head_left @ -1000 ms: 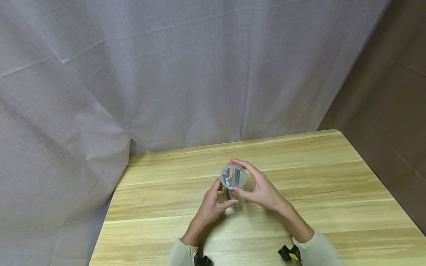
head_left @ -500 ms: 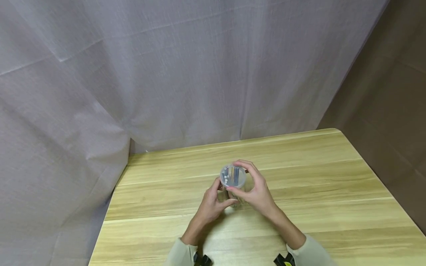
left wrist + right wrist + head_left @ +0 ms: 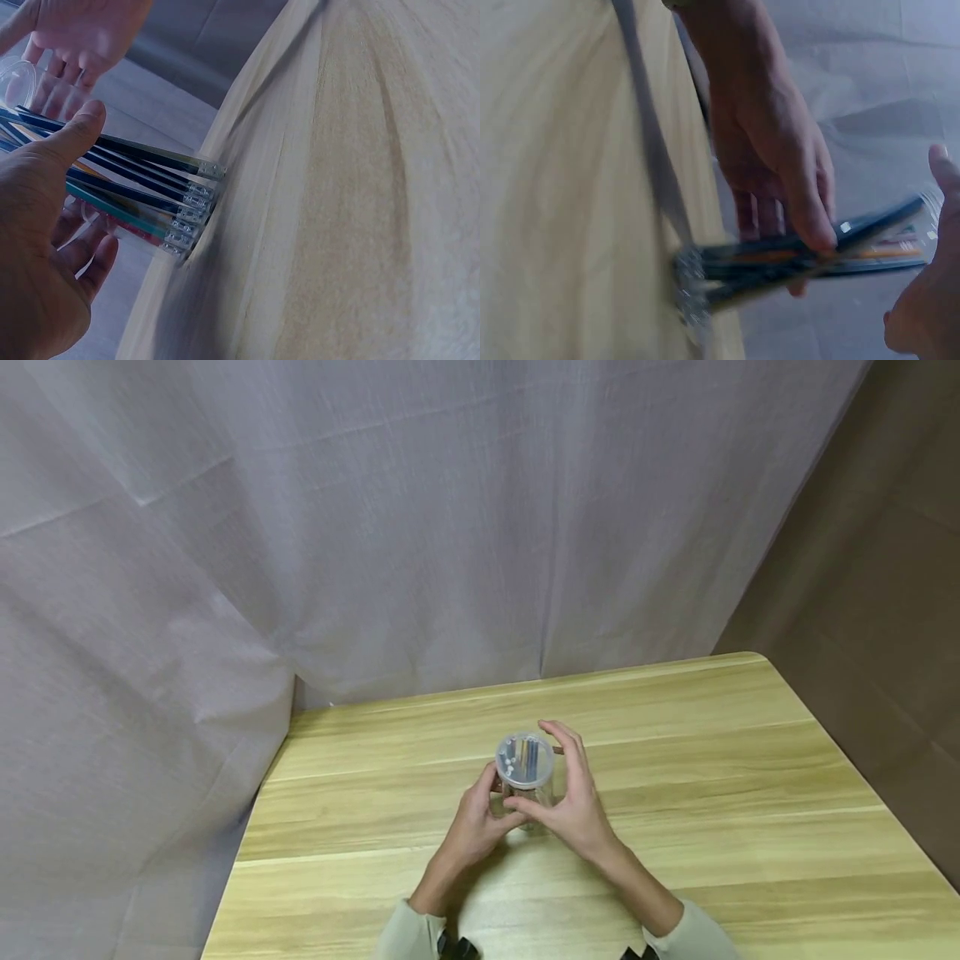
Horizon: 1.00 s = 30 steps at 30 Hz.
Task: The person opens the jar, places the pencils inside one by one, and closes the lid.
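Observation:
A clear jar (image 3: 541,797) with a round translucent lid (image 3: 525,760) is upright at the middle of the table, its base at or very near the wood. Through its wall, several dark, teal and orange pencils (image 3: 165,159) show, with silvery ends at the bottom. My left hand (image 3: 474,822) grips the jar's body from the left, thumb across the front. Around the lid's right side my right hand (image 3: 581,806) is spread, fingers apart from the rim and thumb in front of the jar just below it. Whether that thumb touches the jar I cannot tell.
The wood-grain table (image 3: 360,785) spreads around the jar. Grey cloth (image 3: 420,543) hangs behind its back edge and on the left, and a brown surface (image 3: 862,635) lies beyond the right edge. Black wrist devices (image 3: 457,948) sit by both sleeves.
My right hand has slid round the lid, its thumb moving left and down, and its fingers have come away from the rim. The left hand and jar have hardly moved.

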Each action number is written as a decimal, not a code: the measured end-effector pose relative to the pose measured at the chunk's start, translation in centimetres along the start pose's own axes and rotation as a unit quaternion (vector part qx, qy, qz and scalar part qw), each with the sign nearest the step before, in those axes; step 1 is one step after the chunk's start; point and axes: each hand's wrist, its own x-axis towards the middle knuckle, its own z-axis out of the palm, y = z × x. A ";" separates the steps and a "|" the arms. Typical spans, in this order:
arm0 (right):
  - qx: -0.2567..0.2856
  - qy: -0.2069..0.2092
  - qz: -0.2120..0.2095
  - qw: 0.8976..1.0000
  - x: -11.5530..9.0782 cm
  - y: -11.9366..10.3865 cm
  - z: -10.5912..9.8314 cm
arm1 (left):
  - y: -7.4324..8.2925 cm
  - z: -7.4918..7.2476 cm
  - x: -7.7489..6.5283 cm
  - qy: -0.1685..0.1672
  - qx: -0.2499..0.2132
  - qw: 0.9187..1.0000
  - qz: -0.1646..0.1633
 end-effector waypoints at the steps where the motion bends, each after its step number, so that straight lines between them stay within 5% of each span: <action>1: 0.005 -0.015 -0.005 1.000 0.2 0.1 -0.4 | 0.0 0.0 0.0 -0.001 -0.002 1.000 -0.001; 9: 0.051 -0.184 -0.010 0.982 2.5 0.4 -3.5 | 0.0 0.0 0.1 -0.005 -0.022 1.000 -0.012; 13: 0.051 -0.212 0.002 0.976 2.9 0.6 -3.9 | 0.0 0.1 0.1 -0.005 -0.018 1.000 -0.010; 20: 0.060 -0.161 0.020 0.985 2.3 0.5 -3.2 | 0.1 0.1 0.1 -0.001 -0.011 1.000 -0.005; 30: 0.049 -0.003 -0.005 0.999 0.6 -0.9 0.0 | 0.4 -0.2 -0.1 0.005 -0.006 1.000 0.004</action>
